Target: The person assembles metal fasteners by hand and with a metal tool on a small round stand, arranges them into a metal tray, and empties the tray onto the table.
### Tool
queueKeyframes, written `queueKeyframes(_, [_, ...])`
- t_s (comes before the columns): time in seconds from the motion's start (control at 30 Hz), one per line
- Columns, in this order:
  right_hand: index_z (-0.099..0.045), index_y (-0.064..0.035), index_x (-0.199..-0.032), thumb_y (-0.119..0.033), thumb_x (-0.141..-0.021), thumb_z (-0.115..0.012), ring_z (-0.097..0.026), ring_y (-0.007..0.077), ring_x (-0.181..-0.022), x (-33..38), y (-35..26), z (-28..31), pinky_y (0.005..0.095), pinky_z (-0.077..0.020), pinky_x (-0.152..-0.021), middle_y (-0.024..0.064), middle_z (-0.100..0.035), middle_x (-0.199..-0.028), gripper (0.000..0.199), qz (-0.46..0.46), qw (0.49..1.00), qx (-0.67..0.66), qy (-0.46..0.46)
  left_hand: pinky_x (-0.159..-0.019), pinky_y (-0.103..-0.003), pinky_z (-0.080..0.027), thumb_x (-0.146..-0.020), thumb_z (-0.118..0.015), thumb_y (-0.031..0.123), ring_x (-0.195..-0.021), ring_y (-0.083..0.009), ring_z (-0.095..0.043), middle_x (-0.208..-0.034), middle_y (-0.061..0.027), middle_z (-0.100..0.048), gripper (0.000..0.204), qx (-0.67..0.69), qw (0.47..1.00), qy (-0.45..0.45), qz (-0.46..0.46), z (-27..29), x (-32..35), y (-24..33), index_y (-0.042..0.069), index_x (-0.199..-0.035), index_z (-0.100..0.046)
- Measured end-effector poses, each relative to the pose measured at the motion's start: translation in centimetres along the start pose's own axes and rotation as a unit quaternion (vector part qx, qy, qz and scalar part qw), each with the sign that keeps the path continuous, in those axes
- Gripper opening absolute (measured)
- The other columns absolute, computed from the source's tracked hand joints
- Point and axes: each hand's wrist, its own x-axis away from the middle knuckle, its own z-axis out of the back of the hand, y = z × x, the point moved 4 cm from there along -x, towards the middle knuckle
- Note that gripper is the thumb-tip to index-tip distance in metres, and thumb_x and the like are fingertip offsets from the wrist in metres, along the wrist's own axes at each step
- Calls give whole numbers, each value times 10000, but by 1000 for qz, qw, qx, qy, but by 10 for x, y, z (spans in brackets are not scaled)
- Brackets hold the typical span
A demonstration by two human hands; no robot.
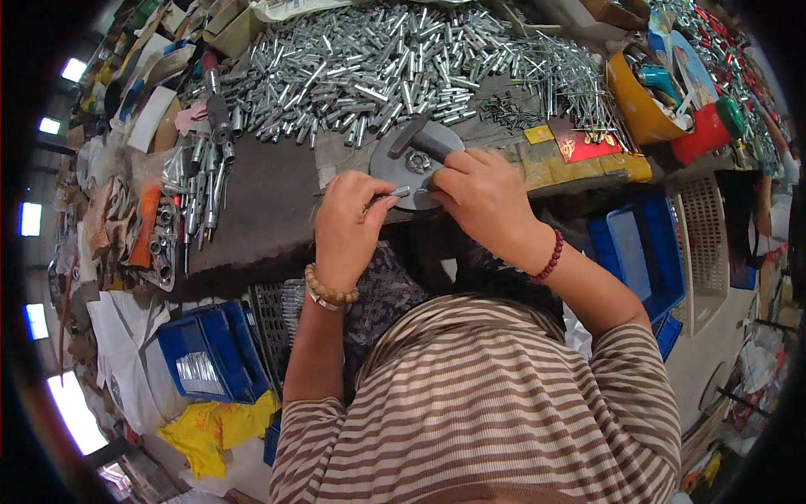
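Observation:
A round grey metal disc with a raised centre lies at the near edge of the workbench. My left hand is closed, pinching a short silver metal tube between thumb and fingertips over the disc's near part. From the right, my right hand is closed round the handle of a hammer, whose dark head hangs over the disc's far side. Its lower fingertips come close to the tube's end, beside a thin shiny bit too small to make out.
A big heap of silver tubes covers the bench's far side, with long thin rods to its right. Tools and sockets crowd the left. A yellow container and red bottle stand right; blue crates sit below the bench.

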Motion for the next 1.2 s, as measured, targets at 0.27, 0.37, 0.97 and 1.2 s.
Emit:
queueKeyframes(0.27, [-680, -97, -808, -109, -749, -783, -641, 265, -860, -3, -3, -9, 406, -497, -738, 48, -598, -841, 119, -4, 1000, -10, -1, -732, -325, -502, -867, -765, 36, -833, -208, -627, -931, -70, -642, 130, 28, 999, 5, 25, 0, -1, 0, 37, -997, -750])
queueKeyframes(0.37, [-680, -100, -805, -116, -755, -779, -636, 263, -861, -4, -2, -11, 405, -491, -733, 45, -591, -838, 112, -1, 1000, -8, 1, -731, -320, -503, -861, -774, 38, -831, -206, -631, -929, -71, -641, 137, 29, 999, 12, 13, -2, -1, -3, 39, -997, -761])
queueKeyframes(0.97, [-672, -123, -818, -127, -793, -675, -612, 232, -918, -4, -8, -17, 367, -485, -804, 23, -595, -923, 25, 56, 998, 18, -2, -745, -378, -516, -862, -773, 76, -859, -268, -644, -929, -83, -632, 120, 35, 999, 22, 17, -4, 2, 0, 76, -983, -779])
queueKeyframes(1.2, [-727, -79, -909, -109, -828, -733, -664, 359, -873, 6, 71, 38, 476, -541, -754, 119, -653, -890, 86, -160, 986, 24, 42, -758, -379, -518, -863, -776, 55, -878, -273, -641, -954, -81, -634, 129, 25, 999, 33, 17, -6, 4, -1, 78, -990, -778])
